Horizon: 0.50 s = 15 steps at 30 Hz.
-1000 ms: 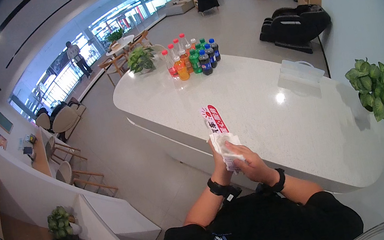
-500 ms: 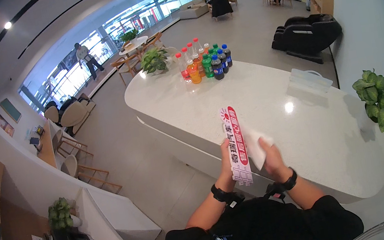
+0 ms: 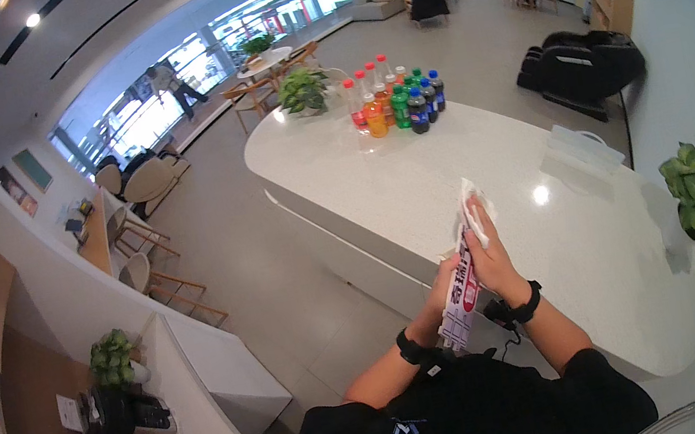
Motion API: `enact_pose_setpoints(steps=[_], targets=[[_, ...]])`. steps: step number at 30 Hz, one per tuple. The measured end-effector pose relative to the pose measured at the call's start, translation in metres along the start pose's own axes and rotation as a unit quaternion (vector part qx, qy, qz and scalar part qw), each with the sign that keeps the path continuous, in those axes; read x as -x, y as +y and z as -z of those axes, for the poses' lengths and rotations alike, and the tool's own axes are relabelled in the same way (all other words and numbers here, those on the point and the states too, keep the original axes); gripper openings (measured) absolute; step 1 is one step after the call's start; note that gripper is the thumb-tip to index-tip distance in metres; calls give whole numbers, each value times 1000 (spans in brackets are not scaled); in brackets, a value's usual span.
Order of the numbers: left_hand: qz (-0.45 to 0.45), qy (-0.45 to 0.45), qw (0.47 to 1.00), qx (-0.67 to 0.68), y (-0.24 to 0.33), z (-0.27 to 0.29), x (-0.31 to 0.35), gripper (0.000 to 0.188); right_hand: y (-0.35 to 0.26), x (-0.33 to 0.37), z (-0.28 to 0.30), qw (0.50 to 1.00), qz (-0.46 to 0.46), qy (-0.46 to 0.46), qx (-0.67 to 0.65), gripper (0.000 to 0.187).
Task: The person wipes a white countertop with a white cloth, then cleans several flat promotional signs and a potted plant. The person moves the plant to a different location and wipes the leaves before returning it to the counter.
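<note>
Wiping: apparently the step in hand, white cloth [image 3: 467, 190] laid against sign [image 3: 455, 319].
Sign: tilted, held up at the counter's [image 3: 343, 186] near edge.
Left hand [image 3: 442, 285]: fingers grasping the sign's left edge.
Right hand [image 3: 492, 260]: fingers extended over the cloth, toward the sign's far end.
Next move: would call for firm left-hand support and even right-hand pressure.

I count two hands [image 3: 493, 263], one sign [image 3: 457, 301], one white cloth [image 3: 468, 199]; on one desk [image 3: 481, 148], four red-capped bottles [image 3: 357, 117], three green-capped bottles [image 3: 402, 114], three blue-capped bottles [image 3: 419, 117], two plants [image 3: 303, 91].
</note>
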<state>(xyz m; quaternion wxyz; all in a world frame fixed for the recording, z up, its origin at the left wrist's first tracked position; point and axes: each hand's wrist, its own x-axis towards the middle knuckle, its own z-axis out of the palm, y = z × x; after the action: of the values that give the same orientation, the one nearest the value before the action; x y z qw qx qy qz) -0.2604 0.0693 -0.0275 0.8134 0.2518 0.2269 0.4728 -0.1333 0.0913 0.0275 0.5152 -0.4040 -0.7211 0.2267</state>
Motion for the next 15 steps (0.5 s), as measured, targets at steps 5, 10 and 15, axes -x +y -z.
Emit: enact_pose_setpoints(steps=[5, 10, 15], targets=[[18, 31, 998, -52, 15, -19, 14, 45, -1, -4, 5, 997, -42, 9, -70, 51], [13, 10, 997, -76, 1, -8, 2, 49, 7, -4, 2, 998, -55, 2, -24, 51], [11, 23, 995, -100, -1, -7, -1, 51, 6, -4, 3, 996, -55, 5, -72, 51]])
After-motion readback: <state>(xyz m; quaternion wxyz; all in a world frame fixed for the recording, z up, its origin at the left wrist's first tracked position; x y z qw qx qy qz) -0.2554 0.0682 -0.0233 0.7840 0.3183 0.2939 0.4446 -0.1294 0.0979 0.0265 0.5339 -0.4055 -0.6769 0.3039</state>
